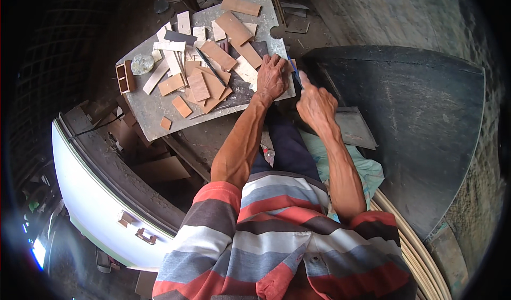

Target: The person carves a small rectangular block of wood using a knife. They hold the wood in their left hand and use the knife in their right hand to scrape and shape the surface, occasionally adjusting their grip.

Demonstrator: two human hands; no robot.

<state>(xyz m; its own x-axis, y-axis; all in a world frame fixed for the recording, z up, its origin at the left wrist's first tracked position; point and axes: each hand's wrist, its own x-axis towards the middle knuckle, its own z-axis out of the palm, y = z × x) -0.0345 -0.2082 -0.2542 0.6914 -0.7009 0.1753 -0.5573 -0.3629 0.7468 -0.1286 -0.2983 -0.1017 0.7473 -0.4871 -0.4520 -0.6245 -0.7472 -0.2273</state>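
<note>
At the right edge of a worn work board, my left hand presses down with bent fingers on a piece I cannot clearly make out. My right hand grips a thin blue tool upright against that edge, beside a small tan wood piece. Pale wood offcuts and tan rectangles are scattered left of my hands, with a dark narrow strip lying across them. A clear round container and a small divided wooden box are at the board's left.
A white panel with small wooden pieces lies to my lower left. A large dark curved sheet leans at the right, with a grey tray, green cloth and long strips below. My legs are under the board.
</note>
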